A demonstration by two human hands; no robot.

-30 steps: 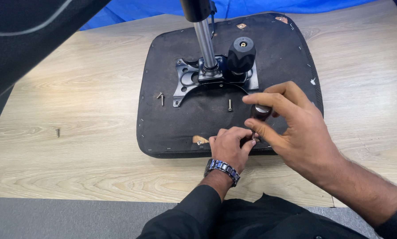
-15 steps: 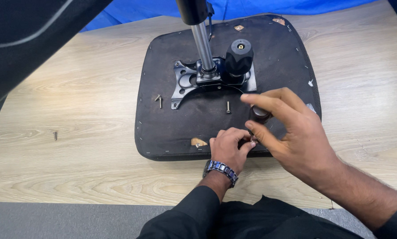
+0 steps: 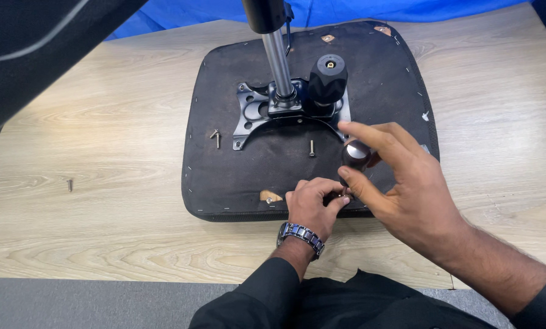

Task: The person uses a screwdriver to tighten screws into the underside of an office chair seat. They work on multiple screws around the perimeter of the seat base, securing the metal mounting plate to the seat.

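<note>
Seat underside, a black fabric-covered square chair pad (image 3: 370, 79), lies flat on the pale wood-grain bench (image 3: 102, 152) in the head view, its near edge running close to the bench's front lip and its far edge against a blue sheet (image 3: 407, 9). Bolted near its middle sits a black metal mounting plate (image 3: 248, 116) with a shiny steel gas column (image 3: 279, 64) rising out of the top of the picture, and a black ribbed knob (image 3: 328, 79) just right of the column. The right hand (image 3: 407, 189) hovers over the pad's right front quarter, thumb and fingers curled around a small dark rounded knob (image 3: 355, 155), so its grip is closed on that piece. The left hand (image 3: 312, 207), wearing a metal wristwatch (image 3: 301, 236), rests at the pad's front edge, fingertips pinched narrowly; what they pinch is too small to tell. One loose screw (image 3: 312, 148) lies on the pad between plate and hands; two more screws (image 3: 215, 137) lie near the left edge, and a lone screw (image 3: 70, 184) sits well apart on bare bench. Open bench spreads to the left and right of the pad; a dark chair part (image 3: 41, 55) overhangs the upper left corner.
</note>
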